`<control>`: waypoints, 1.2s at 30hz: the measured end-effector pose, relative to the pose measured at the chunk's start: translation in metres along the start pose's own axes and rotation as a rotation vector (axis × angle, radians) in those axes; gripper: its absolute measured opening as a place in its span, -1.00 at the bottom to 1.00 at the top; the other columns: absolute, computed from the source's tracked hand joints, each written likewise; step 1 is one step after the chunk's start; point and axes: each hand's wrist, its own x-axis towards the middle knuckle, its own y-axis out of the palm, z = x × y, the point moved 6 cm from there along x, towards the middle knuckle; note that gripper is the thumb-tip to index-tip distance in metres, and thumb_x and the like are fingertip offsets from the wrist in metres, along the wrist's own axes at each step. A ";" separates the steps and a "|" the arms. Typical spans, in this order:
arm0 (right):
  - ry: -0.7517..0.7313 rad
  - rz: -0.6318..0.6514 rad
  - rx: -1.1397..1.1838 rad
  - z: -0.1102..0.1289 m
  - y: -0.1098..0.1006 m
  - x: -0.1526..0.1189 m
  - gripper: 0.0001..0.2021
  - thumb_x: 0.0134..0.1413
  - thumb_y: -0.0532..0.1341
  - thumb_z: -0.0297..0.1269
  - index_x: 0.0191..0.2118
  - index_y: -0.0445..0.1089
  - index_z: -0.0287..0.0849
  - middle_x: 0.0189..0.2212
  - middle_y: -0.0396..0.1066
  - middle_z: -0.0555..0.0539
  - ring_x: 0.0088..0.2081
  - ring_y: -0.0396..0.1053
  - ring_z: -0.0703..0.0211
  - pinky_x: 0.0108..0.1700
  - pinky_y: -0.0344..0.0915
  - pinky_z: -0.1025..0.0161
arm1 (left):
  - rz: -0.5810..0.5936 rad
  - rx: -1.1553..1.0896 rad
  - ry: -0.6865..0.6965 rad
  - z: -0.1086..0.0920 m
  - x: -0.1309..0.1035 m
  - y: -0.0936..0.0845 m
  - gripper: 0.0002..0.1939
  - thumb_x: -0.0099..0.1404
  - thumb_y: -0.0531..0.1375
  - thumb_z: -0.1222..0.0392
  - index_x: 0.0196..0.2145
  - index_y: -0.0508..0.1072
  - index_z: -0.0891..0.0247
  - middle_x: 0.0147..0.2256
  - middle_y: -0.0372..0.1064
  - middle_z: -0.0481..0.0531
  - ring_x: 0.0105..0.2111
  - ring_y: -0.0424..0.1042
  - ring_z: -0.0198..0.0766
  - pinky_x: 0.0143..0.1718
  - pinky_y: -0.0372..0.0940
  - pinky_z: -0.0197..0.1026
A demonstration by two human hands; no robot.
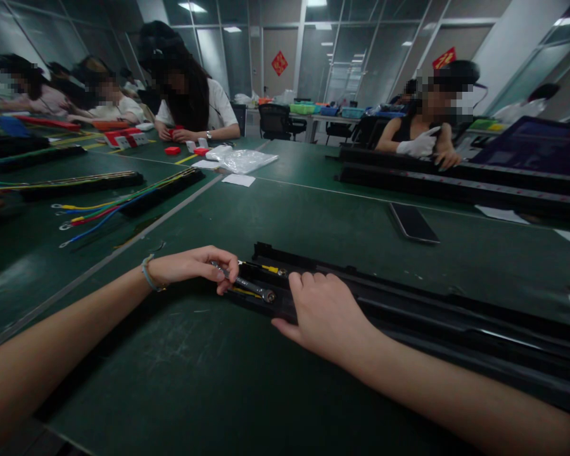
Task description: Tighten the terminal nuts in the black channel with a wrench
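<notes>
My left hand (202,265) is closed around the handle of a metal wrench (253,288). The wrench's ring end lies over a fastener inside the near end of a long black channel-shaped housing (422,313). Beside that ring end, a yellow-sleeved cable lug (272,270) sits at another fastener in the channel. My right hand (330,310) grips across the housing just right of the wrench, thumb on the near side and fingers curled over the top. Part of the channel is hidden under that hand.
A dark phone (414,223) lies beyond the housing. Black parts with coloured cables (164,190) rest at the left. A clear plastic bag (244,160) and red pieces are farther back. Co-workers sit across the green table (180,367), one behind long black rails (408,177).
</notes>
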 end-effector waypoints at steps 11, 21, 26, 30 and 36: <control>-0.002 -0.016 -0.010 0.000 0.001 0.000 -0.53 -0.10 -0.03 0.10 -0.27 0.22 -0.25 -0.43 0.31 -0.16 -0.40 0.27 0.06 -0.38 0.11 0.15 | 0.003 0.002 -0.007 0.002 0.000 0.000 -0.85 0.16 0.10 0.20 -0.37 0.34 0.36 -0.50 0.28 -0.01 -0.47 0.26 -0.28 -0.42 0.16 -0.29; 0.001 0.018 -0.010 0.000 0.000 0.000 -0.53 -0.09 -0.04 0.10 -0.26 0.22 -0.25 -0.41 0.32 -0.17 -0.39 0.27 0.06 -0.37 0.11 0.16 | -0.007 -0.002 -0.014 0.001 0.000 0.000 -0.85 0.14 0.11 0.19 -0.37 0.35 0.34 -0.49 0.28 -0.02 -0.47 0.26 -0.28 -0.43 0.18 -0.30; -0.002 0.001 -0.008 0.000 -0.001 0.000 -0.52 -0.09 -0.03 0.10 -0.26 0.23 -0.25 -0.42 0.32 -0.17 -0.40 0.27 0.05 -0.38 0.12 0.15 | 0.018 -0.064 -0.011 -0.004 0.000 0.003 -0.81 0.08 0.16 0.15 -0.39 0.36 0.34 -0.48 0.26 -0.01 -0.49 0.24 -0.28 -0.45 0.18 -0.30; -0.001 -0.012 -0.001 -0.001 -0.001 0.000 -0.53 -0.10 -0.03 0.10 -0.27 0.24 -0.25 -0.43 0.32 -0.17 -0.40 0.26 0.06 -0.37 0.12 0.15 | 0.055 -0.152 -0.013 -0.005 0.000 0.006 -0.80 0.04 0.17 0.15 -0.41 0.32 0.35 -0.54 0.19 -0.05 -0.50 0.22 -0.28 -0.39 0.21 -0.25; 0.001 -0.014 -0.003 0.000 -0.001 0.000 -0.53 -0.10 -0.02 0.10 -0.28 0.23 -0.25 -0.43 0.32 -0.17 -0.40 0.26 0.06 -0.37 0.12 0.15 | 0.011 -0.320 0.024 0.004 0.001 0.003 -0.81 0.05 0.12 0.19 -0.36 0.21 0.30 -0.55 0.14 -0.05 -0.48 0.22 -0.24 -0.40 0.21 -0.20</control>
